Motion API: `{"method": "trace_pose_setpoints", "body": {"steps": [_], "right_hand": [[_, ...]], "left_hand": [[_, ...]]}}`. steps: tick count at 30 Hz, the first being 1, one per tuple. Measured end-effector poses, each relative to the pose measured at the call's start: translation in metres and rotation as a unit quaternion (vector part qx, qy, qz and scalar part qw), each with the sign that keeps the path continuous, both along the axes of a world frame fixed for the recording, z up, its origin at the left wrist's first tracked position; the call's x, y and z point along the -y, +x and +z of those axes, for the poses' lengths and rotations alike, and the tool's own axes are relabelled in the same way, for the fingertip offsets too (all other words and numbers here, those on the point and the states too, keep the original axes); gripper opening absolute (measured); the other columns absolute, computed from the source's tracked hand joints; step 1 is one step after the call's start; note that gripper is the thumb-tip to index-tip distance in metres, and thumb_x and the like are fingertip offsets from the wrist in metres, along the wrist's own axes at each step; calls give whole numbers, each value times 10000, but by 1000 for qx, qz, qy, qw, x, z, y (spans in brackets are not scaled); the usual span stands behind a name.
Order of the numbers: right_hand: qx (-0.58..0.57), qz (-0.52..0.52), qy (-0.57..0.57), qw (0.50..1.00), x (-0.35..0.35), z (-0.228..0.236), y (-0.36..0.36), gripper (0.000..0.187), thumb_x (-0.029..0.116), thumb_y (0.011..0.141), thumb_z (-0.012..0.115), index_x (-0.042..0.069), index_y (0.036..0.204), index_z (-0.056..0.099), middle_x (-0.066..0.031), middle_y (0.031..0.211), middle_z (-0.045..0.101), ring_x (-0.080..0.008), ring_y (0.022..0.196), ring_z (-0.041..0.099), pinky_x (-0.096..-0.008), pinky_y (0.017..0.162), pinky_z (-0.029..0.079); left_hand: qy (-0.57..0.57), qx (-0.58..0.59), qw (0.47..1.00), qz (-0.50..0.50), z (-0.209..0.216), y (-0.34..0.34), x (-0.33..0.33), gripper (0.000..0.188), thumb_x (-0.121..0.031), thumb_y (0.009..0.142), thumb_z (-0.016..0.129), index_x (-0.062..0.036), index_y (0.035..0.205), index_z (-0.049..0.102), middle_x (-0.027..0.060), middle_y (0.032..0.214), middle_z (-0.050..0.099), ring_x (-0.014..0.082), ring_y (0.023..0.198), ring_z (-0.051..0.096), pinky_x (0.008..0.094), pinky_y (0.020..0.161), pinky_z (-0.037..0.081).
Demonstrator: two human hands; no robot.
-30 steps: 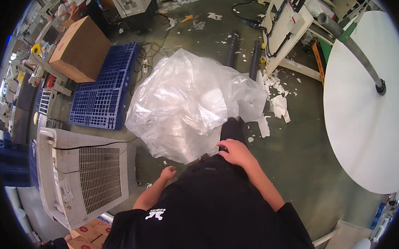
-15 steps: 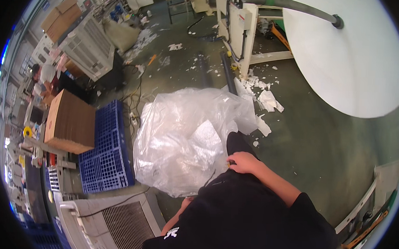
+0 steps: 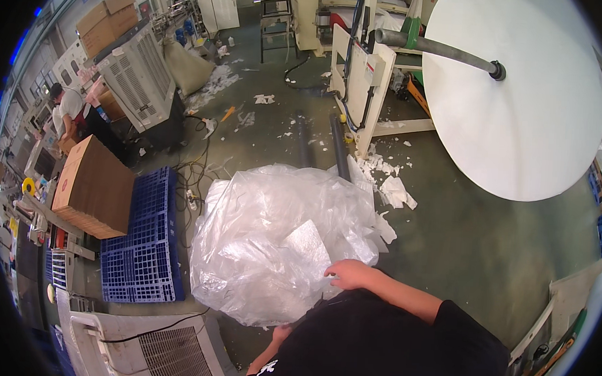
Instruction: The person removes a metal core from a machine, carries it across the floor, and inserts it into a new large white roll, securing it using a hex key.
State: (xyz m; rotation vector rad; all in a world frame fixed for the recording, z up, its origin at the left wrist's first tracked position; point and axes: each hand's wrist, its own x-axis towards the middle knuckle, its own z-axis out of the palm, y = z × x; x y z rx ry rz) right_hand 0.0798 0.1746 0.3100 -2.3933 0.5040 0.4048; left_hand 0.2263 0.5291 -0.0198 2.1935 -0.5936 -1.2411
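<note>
In front of my body bulges a big clear plastic bag (image 3: 258, 233), crumpled and shiny, with a whitish sheet of bubbly film (image 3: 307, 244) showing on its near right side. My right hand (image 3: 348, 275) is closed on the bag's near right edge, its fingers curled in the plastic. Low down at the near edge, my left hand (image 3: 282, 333) grips the plastic, and its fingertips are partly hidden under the bag. What fills the bag cannot be made out.
A cardboard stack (image 3: 97, 187) stands on a blue pallet (image 3: 141, 241) at left, with a grey air cooler (image 3: 163, 347) nearer. A huge white roll (image 3: 517, 97) hangs on a machine at right. Paper scraps (image 3: 397, 192) and cables (image 3: 192, 162) lie about. A person (image 3: 73, 111) bends at far left.
The bag sits lower and slightly left in view as the view tilts up. My right hand has shifted left and down onto the bag's edge. My left hand stays at the near edge.
</note>
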Motion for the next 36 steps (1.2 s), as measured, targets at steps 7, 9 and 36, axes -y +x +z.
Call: {"method": "trace_pose_setpoints", "body": {"steps": [7, 9, 36], "right_hand": [[-18, -66, 13, 998, 21, -16, -45, 356, 252, 840, 635, 144, 1179, 645, -107, 1101, 666, -319, 1023, 623, -435, 884, 496], [-19, -98, 17, 995, 31, -15, -62, 363, 249, 838, 640, 150, 1188, 641, -112, 1092, 663, -322, 1014, 622, -437, 877, 497], [83, -298, 4, 951, 354, -41, -480, 334, 246, 816, 679, 114, 1123, 673, -128, 1040, 679, -302, 964, 656, -408, 839, 531]], "left_hand": [[106, -64, 991, -49, -20, -21, -32, 478, -442, 825, 661, -43, 1084, 707, 173, 1019, 717, 289, 979, 691, 392, 842, 516], [104, -39, 991, -77, -19, -17, -18, 464, -444, 829, 651, -51, 1068, 710, 171, 1007, 717, 302, 969, 692, 406, 835, 518], [85, 96, 986, -103, 85, -289, 404, 304, -307, 831, 633, -130, 1059, 731, 134, 964, 727, 305, 889, 705, 406, 812, 546]]}}
